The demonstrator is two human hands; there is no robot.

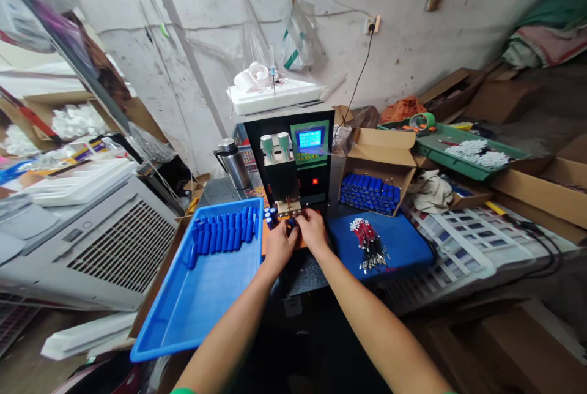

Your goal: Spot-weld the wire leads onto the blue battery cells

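A black spot welder (321, 189) with a lit blue screen stands against the wall in front of me. Under its electrodes (288, 204), my left hand (279, 246) is closed with its fingertips on a blue battery cell (291, 221). Close beside it, my right hand (314, 234) pinches at the electrode tips; what its fingers hold is too small to make out. A few more blue cells (270, 216) stand upright just left of the electrodes. To the right, a bundle of red and black wire leads (369, 244) with white connectors lies on a blue pad (406, 247).
On the left, a blue tray (202, 314) carries rows of blue cells. A cardboard box (385, 140) of stacked cells sits at the right. Behind the tray stands a steel flask (233, 164). Farther right is a green tray (458, 155) of white parts; a grey air cooler (105, 247) flanks the left.
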